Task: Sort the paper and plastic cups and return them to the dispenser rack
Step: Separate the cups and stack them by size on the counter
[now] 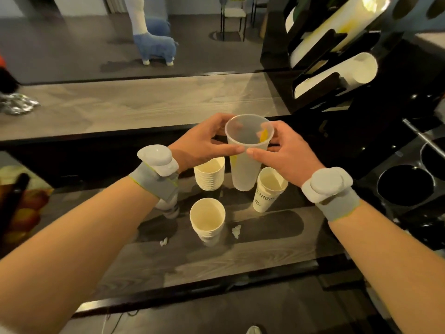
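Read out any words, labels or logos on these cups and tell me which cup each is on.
"TIME": black capitals on the printed paper cup, partly legible; neighbouring letters blurred.
Oval logo beneath it: too small to read.
Yellow mark on the plastic cup: no readable text.

Wood-grain counter (192, 261) bears a far paper-cup stack (209, 175), a near paper-cup stack (207, 221), a printed cup (266, 194) and white scraps (236, 232)
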`<control>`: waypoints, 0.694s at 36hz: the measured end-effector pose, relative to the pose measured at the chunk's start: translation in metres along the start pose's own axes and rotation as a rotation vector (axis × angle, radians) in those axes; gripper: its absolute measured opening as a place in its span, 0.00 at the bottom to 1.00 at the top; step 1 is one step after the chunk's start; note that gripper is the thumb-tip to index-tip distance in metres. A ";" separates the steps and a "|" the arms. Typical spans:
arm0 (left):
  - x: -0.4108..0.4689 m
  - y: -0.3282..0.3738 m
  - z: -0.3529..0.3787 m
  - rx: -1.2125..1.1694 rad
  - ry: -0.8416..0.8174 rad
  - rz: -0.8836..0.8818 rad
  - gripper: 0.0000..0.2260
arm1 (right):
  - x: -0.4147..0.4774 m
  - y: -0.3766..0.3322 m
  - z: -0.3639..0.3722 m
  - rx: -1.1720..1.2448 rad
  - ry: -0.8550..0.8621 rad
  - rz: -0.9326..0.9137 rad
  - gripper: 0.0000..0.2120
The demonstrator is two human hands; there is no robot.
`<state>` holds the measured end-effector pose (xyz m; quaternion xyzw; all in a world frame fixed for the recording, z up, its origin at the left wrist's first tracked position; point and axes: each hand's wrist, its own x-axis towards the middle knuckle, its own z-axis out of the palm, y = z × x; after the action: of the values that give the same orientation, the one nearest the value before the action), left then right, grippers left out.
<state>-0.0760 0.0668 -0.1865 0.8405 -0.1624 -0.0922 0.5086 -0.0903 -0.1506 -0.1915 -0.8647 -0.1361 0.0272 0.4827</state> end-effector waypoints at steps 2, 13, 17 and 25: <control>-0.015 -0.001 -0.010 0.007 0.016 -0.019 0.39 | -0.002 -0.011 0.009 0.015 -0.015 -0.013 0.29; -0.084 -0.011 -0.061 -0.024 0.146 -0.068 0.27 | 0.006 -0.062 0.071 -0.028 -0.107 -0.077 0.29; -0.106 -0.028 -0.070 -0.042 0.168 -0.096 0.30 | 0.005 -0.070 0.090 -0.032 -0.171 -0.066 0.29; -0.124 -0.044 -0.077 -0.054 0.195 -0.136 0.29 | 0.006 -0.076 0.112 -0.041 -0.205 -0.050 0.27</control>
<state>-0.1586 0.1946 -0.1911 0.8405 -0.0524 -0.0486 0.5371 -0.1199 -0.0186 -0.1865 -0.8634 -0.2069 0.1007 0.4491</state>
